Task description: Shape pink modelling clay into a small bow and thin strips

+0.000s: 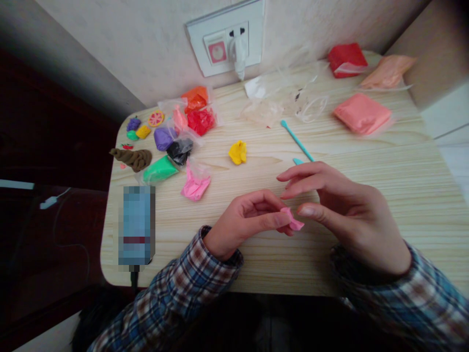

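Over the near half of the wooden table (252, 274), pretty much everything comes down to one small pink piece (295, 224) and how it's placed between two hands. It's gripped by the left hand (242, 222), pinched between thumb and fingers, with one end covered by the thumb and the other left poking out toward the right. What can be seen of its long axis is slanted — from the pinch outward to the right and a bit back toward the body. The full shape can't be made out, since part of it is hidden by the fingers.

The right hand (355, 220) is held just beside it, fingers spread and curved, nothing gripped as far as can be seen. Its thumb is pointed at the piece from the right, with the tip placed near the upper side of the exposed end, while the other fingertips are angled across above the left fingers. Whether the piece is touched by that thumb can't be told for sure, but the left hand is clearly the nearer one — contact is already made there.

Farther off, a yellow lump (238, 152) is set beyond the left hand, and a turquoise stick (297, 142) is laid beyond the right one.
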`<state>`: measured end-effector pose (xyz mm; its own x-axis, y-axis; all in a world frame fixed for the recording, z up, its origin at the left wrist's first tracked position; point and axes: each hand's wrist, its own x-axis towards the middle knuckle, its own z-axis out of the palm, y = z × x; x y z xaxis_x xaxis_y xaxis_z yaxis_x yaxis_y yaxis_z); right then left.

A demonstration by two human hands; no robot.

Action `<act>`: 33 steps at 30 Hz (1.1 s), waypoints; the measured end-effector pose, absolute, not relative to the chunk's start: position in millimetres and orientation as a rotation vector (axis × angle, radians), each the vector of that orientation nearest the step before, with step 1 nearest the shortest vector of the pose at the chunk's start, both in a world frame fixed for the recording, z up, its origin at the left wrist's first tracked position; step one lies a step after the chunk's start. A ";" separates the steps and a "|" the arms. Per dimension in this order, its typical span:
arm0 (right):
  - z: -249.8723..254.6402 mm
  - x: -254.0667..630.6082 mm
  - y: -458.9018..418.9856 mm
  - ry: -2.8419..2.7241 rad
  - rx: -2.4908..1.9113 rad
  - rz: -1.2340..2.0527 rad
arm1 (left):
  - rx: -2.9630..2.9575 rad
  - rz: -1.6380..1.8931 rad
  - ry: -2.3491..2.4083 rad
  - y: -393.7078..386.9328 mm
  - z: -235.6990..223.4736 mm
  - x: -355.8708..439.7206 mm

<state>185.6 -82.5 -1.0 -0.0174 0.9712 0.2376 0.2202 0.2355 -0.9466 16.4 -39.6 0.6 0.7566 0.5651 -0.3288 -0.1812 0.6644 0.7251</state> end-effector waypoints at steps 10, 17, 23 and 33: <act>3.8 188.2 -84.0 -1.465 -1.171 0.918 | 0.646 0.548 0.603 -39.7 0.9 17.3; 4.5 187.1 -82.0 -1.473 -1.179 0.922 | 0.702 0.555 0.574 -39.3 0.4 14.9; 1.9 187.8 -79.9 -1.415 -1.135 1.032 | 0.916 0.648 0.579 -37.2 2.7 10.5; -0.8 189.1 -80.5 -1.370 -1.094 1.188 | 0.904 0.614 0.529 -36.2 2.9 6.8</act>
<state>189.1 -80.5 -0.8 -0.1147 0.9870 0.1122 0.0288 0.1162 -0.9928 6.8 -36.2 2.9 0.7100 0.6851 -0.1629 -0.2630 0.4726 0.8411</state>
